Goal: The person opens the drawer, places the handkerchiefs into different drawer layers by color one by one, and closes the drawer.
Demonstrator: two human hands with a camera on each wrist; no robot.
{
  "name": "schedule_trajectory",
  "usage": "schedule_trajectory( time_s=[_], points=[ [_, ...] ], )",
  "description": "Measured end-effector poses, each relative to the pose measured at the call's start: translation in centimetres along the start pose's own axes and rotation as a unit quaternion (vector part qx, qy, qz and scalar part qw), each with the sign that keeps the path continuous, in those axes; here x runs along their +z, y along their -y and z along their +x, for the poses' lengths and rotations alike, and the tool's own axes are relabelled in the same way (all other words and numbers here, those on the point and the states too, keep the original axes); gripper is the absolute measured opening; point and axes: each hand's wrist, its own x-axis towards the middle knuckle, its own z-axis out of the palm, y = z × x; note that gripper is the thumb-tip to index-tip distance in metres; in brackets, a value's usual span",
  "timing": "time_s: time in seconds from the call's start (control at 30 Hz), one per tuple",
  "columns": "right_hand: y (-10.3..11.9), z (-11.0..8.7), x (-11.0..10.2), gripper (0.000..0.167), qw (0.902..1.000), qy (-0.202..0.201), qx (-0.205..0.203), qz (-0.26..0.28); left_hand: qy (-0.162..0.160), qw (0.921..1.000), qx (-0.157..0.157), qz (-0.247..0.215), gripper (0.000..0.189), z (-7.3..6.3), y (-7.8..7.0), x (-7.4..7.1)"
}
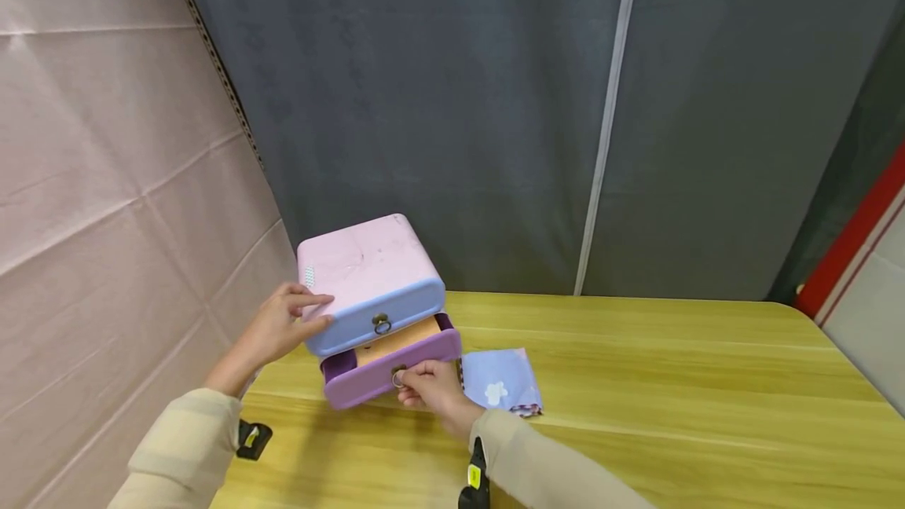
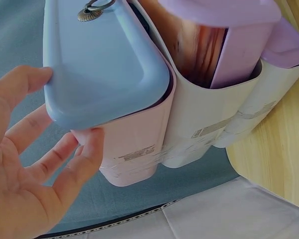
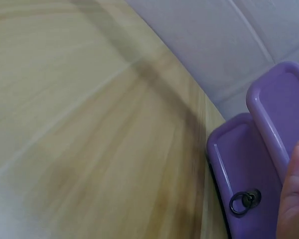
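Note:
A small drawer cabinet with a pink top stands on the table. Its top drawer has a blue front and is closed. The purple drawer below is pulled partway out, with an orange-brown item inside. My right hand pinches the ring pull of this drawer. My left hand touches the cabinet's upper front left corner with extended fingers. In the left wrist view, fingertips meet the edge of the blue front and the pink side. A lower purple drawer is closed.
A folded blue cloth with a white flower lies right of the cabinet, partly behind my right hand. The wood-grain table extends to the right. Dark grey curtain hangs behind, and pale pink cloth on the left.

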Motion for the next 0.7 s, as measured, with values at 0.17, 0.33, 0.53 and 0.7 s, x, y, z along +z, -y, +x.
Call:
schedule_trajectory(
  time_s=[0.17, 0.33, 0.53, 0.7],
  points=[
    [0.4, 1.0, 0.2, 0.013, 0.9998, -0.013, 0.009, -0.012, 0.003, 1.0000, 0.003, -0.003, 0.036, 0.1, -0.1, 0.0],
    [0.7, 1.6, 0.3, 0.015, 0.9994, -0.022, 0.016, -0.021, 0.003, 0.9999, 0.008, -0.006, 0.035, 0.1, -0.1, 0.2],
    [0.8, 2.3, 0.2, 0.013, 0.9992, -0.025, 0.023, -0.020, 0.004, 0.9999, 0.007, -0.007, 0.035, 0.2, -0.3, 0.4],
    [0.9, 2.6, 0.2, 0.012, 0.9991, -0.026, 0.029, -0.017, 0.006, 0.9999, 0.008, -0.005, 0.035, 0.2, -0.6, 0.4]
  ],
)
